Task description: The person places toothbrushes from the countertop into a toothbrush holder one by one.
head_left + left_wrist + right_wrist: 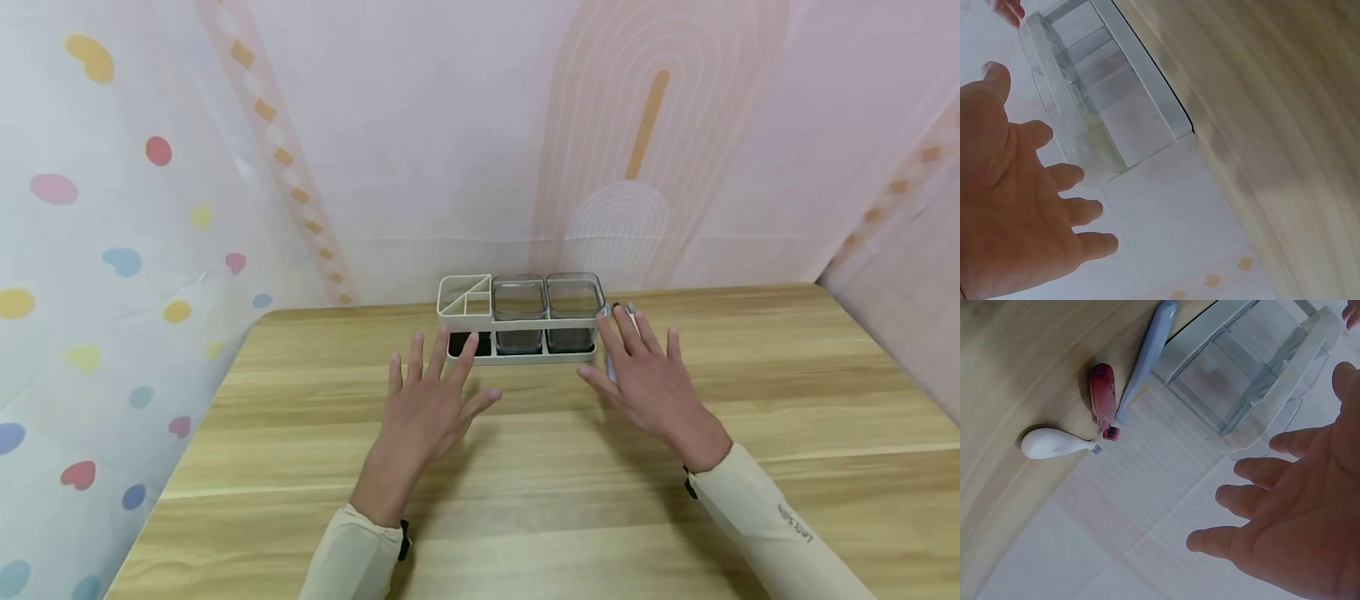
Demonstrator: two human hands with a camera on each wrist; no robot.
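Note:
A white organizer rack [517,357] stands at the table's far middle and holds two clear bins [546,302] and a divided white tray [465,296]. My left hand [450,392] hovers open, fingers spread, just in front of the rack's left end [1147,81]. My right hand [637,371] is open too, beside the rack's right end [1210,337]. Under and beyond its fingers lie three small handled items: a blue-grey one [1147,356], a red one [1102,394] and a white one [1054,444]. Neither hand holds anything.
The wooden table [570,500] stretches toward me below the hands. A pink patterned backdrop [450,150] rises right behind the rack, and a dotted curtain [112,250] hangs along the left edge.

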